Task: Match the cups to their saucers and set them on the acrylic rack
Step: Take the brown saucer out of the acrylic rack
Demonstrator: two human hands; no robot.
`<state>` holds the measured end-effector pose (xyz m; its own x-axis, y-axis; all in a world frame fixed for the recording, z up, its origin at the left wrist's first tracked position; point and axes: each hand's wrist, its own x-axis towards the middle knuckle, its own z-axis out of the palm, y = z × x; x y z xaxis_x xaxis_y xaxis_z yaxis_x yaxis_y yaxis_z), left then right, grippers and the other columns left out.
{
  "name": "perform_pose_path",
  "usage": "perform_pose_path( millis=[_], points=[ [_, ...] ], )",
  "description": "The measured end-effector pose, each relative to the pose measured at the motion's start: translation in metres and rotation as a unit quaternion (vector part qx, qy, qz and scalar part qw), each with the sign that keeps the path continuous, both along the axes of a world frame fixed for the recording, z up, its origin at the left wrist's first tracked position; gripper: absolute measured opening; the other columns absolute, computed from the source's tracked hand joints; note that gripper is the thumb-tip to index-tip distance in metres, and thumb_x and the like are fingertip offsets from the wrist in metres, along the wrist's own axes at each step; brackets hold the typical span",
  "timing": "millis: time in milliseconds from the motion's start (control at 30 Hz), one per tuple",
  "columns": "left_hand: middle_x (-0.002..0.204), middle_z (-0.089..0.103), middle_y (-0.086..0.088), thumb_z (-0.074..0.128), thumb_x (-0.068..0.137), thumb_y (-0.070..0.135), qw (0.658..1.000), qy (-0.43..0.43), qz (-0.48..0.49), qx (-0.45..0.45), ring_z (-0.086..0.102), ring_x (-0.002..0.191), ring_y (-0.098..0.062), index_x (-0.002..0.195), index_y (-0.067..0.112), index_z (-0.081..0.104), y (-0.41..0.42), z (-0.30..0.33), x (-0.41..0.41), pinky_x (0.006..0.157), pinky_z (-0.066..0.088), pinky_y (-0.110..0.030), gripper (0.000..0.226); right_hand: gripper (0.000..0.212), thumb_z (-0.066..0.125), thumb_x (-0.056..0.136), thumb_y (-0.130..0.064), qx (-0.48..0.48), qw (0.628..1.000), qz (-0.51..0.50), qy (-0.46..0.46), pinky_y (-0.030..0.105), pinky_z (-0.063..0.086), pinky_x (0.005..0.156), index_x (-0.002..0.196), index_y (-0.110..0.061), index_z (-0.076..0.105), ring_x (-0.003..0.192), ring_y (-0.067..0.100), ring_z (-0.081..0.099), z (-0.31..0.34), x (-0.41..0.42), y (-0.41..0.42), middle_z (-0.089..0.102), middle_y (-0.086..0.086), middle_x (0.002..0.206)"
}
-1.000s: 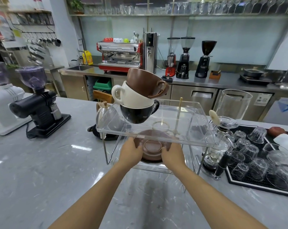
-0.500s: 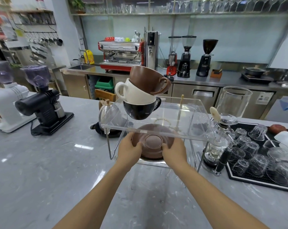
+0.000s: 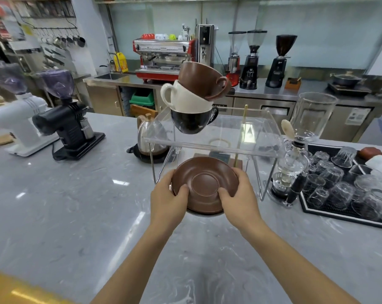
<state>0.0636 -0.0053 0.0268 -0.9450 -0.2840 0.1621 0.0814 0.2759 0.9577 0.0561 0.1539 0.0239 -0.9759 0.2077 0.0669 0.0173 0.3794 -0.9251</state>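
While both hands hold it, the brown saucer (image 3: 204, 184) sits tilted toward the camera just in front of the acrylic rack (image 3: 212, 137), over the middle of the grey counter (image 3: 76, 205). The left hand (image 3: 167, 199) grips the saucer's left rim with the thumb curled onto its upper face; the right hand (image 3: 240, 200) grips the right rim the same way, thumb on top and fingers wrapped behind. A paler rim shows just under the saucer's near edge, though what it belongs to cannot be told.

On the rack's clear top shelf, toward its left side, three cups stand nested in a leaning stack: a black cup (image 3: 192, 122) at the bottom, a cream cup (image 3: 183, 96) in it with its handle to the left, and a brown cup (image 3: 202, 81) on top, tipped with its handle to the right.

Behind the rack's left legs stands a steel kettle (image 3: 149, 139) on a dark base. Toward the counter's left edge are a black grinder (image 3: 69, 119) and a white grinder (image 3: 16, 126). Just beside the rack on the right stands a glass siphon brewer (image 3: 295, 163), and near the counter's right edge a black mat (image 3: 312, 210) carries upturned glasses (image 3: 339, 191). Along the far wall a red espresso machine (image 3: 163, 58) sits on a steel worktop.
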Motion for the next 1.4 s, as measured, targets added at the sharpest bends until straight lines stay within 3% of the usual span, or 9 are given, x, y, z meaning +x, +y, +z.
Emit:
perform_pose_path(
  millis=[167, 300, 533, 700, 833, 967, 1100, 1267, 1400],
  points=[
    [0.088, 0.072, 0.026, 0.062, 0.087, 0.006, 1.000, -0.021, -0.002, 0.020, 0.068, 0.076, -0.007, 0.095, 0.046, 0.066, -0.004, -0.017, 0.038, 0.072, 0.055, -0.022, 0.042, 0.049, 0.061, 0.091, -0.010, -0.005, 1.000, 0.009, -0.004, 0.030, 0.047, 0.097, 0.125, -0.039, 0.042, 0.109, 0.011, 0.058, -0.011, 0.037, -0.001, 0.057, -0.017, 0.116],
    [0.087, 0.072, 0.027, 0.064, 0.088, 0.006, 0.998, -0.048, 0.008, 0.038, 0.069, 0.073, -0.009, 0.106, 0.044, 0.066, -0.009, -0.036, 0.055, 0.067, 0.054, -0.015, 0.042, 0.051, 0.057, 0.091, -0.007, -0.009, 1.000, 0.005, -0.017, 0.036, 0.048, 0.101, 0.133, -0.033, 0.045, 0.114, 0.013, 0.059, -0.033, 0.056, -0.004, 0.060, -0.008, 0.125],
    [0.091, 0.074, 0.017, 0.062, 0.090, 0.007, 0.995, -0.100, 0.006, 0.021, 0.068, 0.074, -0.014, 0.110, 0.041, 0.066, -0.015, -0.068, 0.077, 0.070, 0.058, -0.028, 0.040, 0.043, 0.051, 0.095, -0.008, -0.024, 0.998, 0.003, -0.059, 0.037, 0.052, 0.092, 0.119, -0.043, 0.045, 0.104, 0.014, 0.062, -0.067, 0.081, -0.008, 0.062, -0.003, 0.118],
    [0.100, 0.074, 0.010, 0.056, 0.096, 0.015, 0.994, -0.110, -0.014, 0.010, 0.066, 0.076, -0.020, 0.119, 0.036, 0.068, -0.017, -0.088, 0.082, 0.064, 0.054, -0.034, 0.033, 0.040, 0.052, 0.096, -0.009, -0.027, 0.997, 0.006, -0.070, 0.040, 0.053, 0.094, 0.125, -0.036, 0.046, 0.105, 0.013, 0.062, -0.079, 0.092, -0.004, 0.057, -0.019, 0.116],
    [0.096, 0.074, 0.016, 0.055, 0.097, 0.014, 0.993, -0.114, -0.041, -0.016, 0.069, 0.077, -0.020, 0.117, 0.041, 0.068, -0.018, -0.096, 0.088, 0.071, 0.061, -0.043, 0.036, 0.041, 0.054, 0.096, -0.009, -0.028, 0.996, 0.003, -0.082, 0.038, 0.055, 0.089, 0.122, -0.039, 0.044, 0.102, 0.016, 0.063, -0.087, 0.100, 0.003, 0.052, -0.025, 0.109],
    [0.095, 0.073, 0.023, 0.056, 0.097, 0.011, 0.991, -0.116, -0.065, -0.030, 0.069, 0.080, -0.012, 0.110, 0.049, 0.065, -0.016, -0.105, 0.091, 0.074, 0.060, -0.035, 0.041, 0.042, 0.057, 0.095, -0.012, -0.032, 0.993, 0.000, -0.111, 0.037, 0.055, 0.091, 0.127, -0.035, 0.044, 0.106, 0.011, 0.061, -0.097, 0.106, 0.009, 0.051, -0.024, 0.108],
    [0.097, 0.074, 0.020, 0.057, 0.096, 0.009, 0.990, -0.118, -0.071, -0.031, 0.069, 0.087, -0.009, 0.116, 0.040, 0.068, -0.015, -0.114, 0.092, 0.079, 0.060, -0.035, 0.039, 0.042, 0.057, 0.095, -0.012, -0.031, 0.992, 0.000, -0.123, 0.035, 0.054, 0.092, 0.128, -0.035, 0.044, 0.102, 0.005, 0.059, -0.103, 0.109, 0.012, 0.050, -0.026, 0.107],
    [0.099, 0.075, 0.018, 0.057, 0.096, 0.008, 0.990, -0.115, -0.082, -0.029, 0.070, 0.089, -0.007, 0.117, 0.039, 0.068, -0.016, -0.121, 0.091, 0.078, 0.061, -0.031, 0.039, 0.041, 0.058, 0.095, -0.010, -0.018, 0.992, 0.009, -0.126, 0.019, 0.051, 0.077, 0.124, -0.035, 0.042, 0.089, -0.005, 0.057, -0.109, 0.110, 0.014, 0.050, -0.027, 0.101],
    [0.098, 0.073, 0.025, 0.058, 0.096, 0.007, 0.989, -0.112, -0.087, -0.034, 0.069, 0.089, -0.005, 0.113, 0.045, 0.067, -0.017, -0.124, 0.090, 0.075, 0.058, -0.023, 0.043, 0.042, 0.059, 0.095, -0.009, -0.013, 0.991, 0.011, -0.129, 0.024, 0.055, 0.079, 0.122, -0.036, 0.041, 0.092, -0.002, 0.058, -0.113, 0.110, 0.014, 0.051, -0.025, 0.101]
  ],
)
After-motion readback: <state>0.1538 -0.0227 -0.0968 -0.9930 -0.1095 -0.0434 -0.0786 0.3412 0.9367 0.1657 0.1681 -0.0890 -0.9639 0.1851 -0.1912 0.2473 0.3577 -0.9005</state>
